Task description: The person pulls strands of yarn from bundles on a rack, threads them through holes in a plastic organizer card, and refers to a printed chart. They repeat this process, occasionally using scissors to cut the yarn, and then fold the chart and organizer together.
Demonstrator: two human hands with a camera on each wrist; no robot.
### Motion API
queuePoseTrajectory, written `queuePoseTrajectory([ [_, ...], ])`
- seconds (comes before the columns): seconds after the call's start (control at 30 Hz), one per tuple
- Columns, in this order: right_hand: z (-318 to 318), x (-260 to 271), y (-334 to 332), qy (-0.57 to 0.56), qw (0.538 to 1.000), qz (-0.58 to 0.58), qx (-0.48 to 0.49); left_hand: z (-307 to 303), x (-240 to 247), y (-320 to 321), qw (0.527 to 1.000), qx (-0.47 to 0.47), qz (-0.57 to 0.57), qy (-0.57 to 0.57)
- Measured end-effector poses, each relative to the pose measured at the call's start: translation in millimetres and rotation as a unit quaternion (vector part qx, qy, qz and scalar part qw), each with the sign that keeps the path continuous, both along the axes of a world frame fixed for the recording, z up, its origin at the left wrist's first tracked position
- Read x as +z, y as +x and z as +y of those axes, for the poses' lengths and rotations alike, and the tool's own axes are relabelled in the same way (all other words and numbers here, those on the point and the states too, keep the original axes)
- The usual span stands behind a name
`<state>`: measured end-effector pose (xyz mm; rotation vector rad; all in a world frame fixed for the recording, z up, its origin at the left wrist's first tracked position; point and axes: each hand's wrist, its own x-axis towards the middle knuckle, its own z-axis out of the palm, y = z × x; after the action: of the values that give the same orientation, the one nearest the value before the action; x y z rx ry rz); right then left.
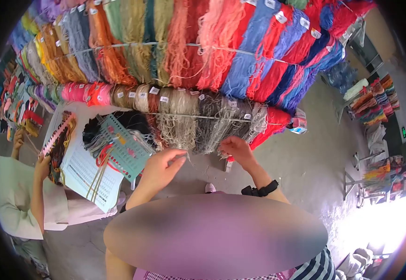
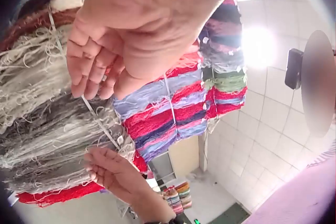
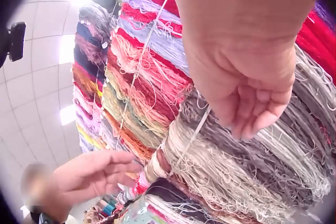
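Skeins of grey yarn (image 1: 212, 116) hang in a thick row on the rack in front of me, with beige skeins (image 1: 177, 123) beside them. My left hand (image 1: 161, 170) is raised below the beige yarn, fingers loosely bent and thumb apart from them. A thin pale strand shows by its fingertips. My right hand (image 1: 238, 151), fingers bent, is at the lower ends of the grey skeins. From the right wrist view, its fingertips overlap the grey strands; I cannot tell whether they pinch one. The hands face each other, a short gap between them.
Red, blue and orange skeins (image 1: 112, 51) hang in rows above. A green card with holes (image 1: 123, 144) and a printed sheet (image 1: 79, 163) lie at the left. Another person (image 1: 21, 186) stands there, hands at a pink strip with dark threads (image 1: 58, 135). More yarn racks (image 1: 375, 102) stand right.
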<state>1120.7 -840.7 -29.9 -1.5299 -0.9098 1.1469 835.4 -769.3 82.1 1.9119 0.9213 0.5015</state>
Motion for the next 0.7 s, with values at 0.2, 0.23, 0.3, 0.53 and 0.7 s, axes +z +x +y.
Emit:
queuePoseTrajectory([
  [0.2,-13.5,12.5,36.0,0.079,0.997,-0.015,0.0,22.3,-15.5,108.1,0.996,-0.049,-0.047,0.061],
  [0.23,-13.8,12.6,41.2,0.087,0.996,-0.015,-0.003,22.3,-12.8,131.3,0.99,-0.052,-0.091,0.092],
  [0.3,-16.4,19.0,52.7,0.092,0.996,-0.012,-0.006,37.4,-12.8,162.4,0.982,-0.055,-0.131,0.121],
  [0.53,-29.9,32.8,92.5,0.079,0.994,-0.065,-0.038,61.9,-35.4,192.0,0.912,0.024,-0.043,0.408],
  [0.7,-32.5,33.9,94.2,0.084,0.994,-0.062,-0.04,30.7,-51.5,212.0,0.961,0.073,-0.034,0.266],
])
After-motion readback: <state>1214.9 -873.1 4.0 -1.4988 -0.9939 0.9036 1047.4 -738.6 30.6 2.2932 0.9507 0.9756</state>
